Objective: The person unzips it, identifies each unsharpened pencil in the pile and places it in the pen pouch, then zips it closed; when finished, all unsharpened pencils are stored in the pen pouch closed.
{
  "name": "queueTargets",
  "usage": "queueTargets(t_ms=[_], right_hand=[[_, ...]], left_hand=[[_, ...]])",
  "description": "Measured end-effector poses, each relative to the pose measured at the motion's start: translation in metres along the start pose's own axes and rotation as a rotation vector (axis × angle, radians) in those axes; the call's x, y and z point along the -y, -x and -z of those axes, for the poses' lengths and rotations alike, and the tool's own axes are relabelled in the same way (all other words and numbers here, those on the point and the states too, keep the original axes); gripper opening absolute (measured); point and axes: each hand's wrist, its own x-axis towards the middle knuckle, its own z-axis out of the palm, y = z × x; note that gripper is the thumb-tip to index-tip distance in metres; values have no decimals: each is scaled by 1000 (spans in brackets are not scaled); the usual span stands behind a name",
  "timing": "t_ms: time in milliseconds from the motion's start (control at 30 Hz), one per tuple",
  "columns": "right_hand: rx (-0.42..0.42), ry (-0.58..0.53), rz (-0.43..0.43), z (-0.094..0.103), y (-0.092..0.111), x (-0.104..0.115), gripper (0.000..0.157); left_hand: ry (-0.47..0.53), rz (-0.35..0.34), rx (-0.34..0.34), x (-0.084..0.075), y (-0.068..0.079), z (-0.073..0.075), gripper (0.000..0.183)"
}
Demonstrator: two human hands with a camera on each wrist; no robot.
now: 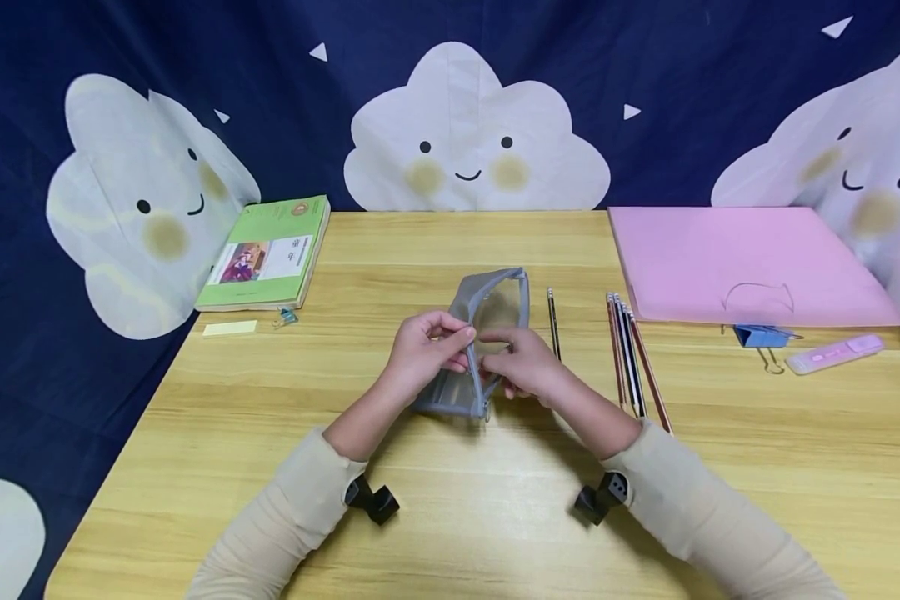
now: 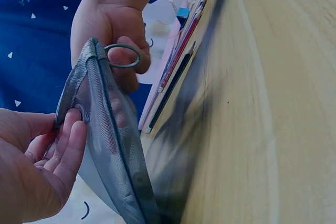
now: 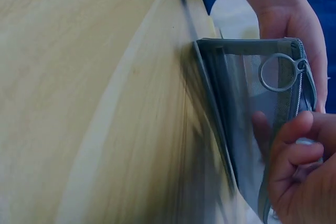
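Observation:
A grey mesh pencil case (image 1: 453, 387) with a zip stands tilted on the table, its zipped mouth spread apart. My left hand (image 1: 429, 346) pinches the left edge of that mouth between thumb and fingers. At the opposite side, my right hand (image 1: 525, 364) holds the rim with curled fingers, some of them showing through the mesh in the right wrist view. A round zip pull (image 3: 277, 72) hangs at the near end of the case. Just right of the case lies a dark pencil (image 1: 553, 321), partly hidden by the right hand.
Several pencils (image 1: 630, 358) lie together farther right. Behind them are a pink folder (image 1: 742, 262), a blue binder clip (image 1: 763, 336) and a pink slim item (image 1: 835, 354). At left sit a green book (image 1: 270, 250), a pale yellow strip (image 1: 230, 328) and a small blue clip (image 1: 286, 317).

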Motion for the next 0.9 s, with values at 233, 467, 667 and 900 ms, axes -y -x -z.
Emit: queueTargets(t_ms=[233,467,667,900], right_hand=[[-160,108,277,17,12,0,23],[59,304,424,25,32,-11,6],[103,335,462,17,43,-22,19],[68,299,526,6,47,-31,29]], left_hand=[[14,14,-30,-3,-2,2,17],[2,15,-51,2,-5,4,20],[53,-68,-39,54,-34,18,34],[68,-80,-38,72,-44,22,36]])
